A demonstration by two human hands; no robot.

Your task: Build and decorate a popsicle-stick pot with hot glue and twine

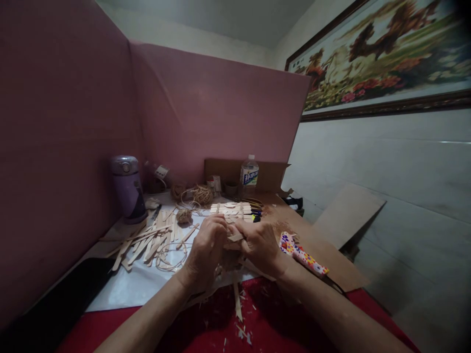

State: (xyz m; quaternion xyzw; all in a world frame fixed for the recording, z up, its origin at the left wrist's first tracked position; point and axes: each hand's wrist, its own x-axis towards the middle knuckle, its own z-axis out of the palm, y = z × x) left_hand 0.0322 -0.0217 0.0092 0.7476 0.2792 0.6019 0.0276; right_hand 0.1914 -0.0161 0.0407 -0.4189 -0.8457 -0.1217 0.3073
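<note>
My left hand (pixel 208 245) and my right hand (pixel 259 245) meet in front of me, fingers closed and tips nearly touching. Pinched between them is a pale wooden craft stick (pixel 236 237), partly covered by the fingers. Just beyond lies a small panel of craft sticks (pixel 230 210) placed side by side, with twine at two spots. Another loose stick (pixel 237 299) rests below my hands over the red cloth (pixel 206 328), among scattered wood splinters. To the left is a heap of craft sticks (pixel 152 240).
Twine balls (pixel 202 194) sit behind the heap, near a purple flask (pixel 128 191). A clear labelled bottle (pixel 250 176) stands at the back. A flower-patterned glue gun (pixel 303 256) with a cord lies right on brown cardboard (pixel 327 264). Pink panels (pixel 221 108) wall the back and left.
</note>
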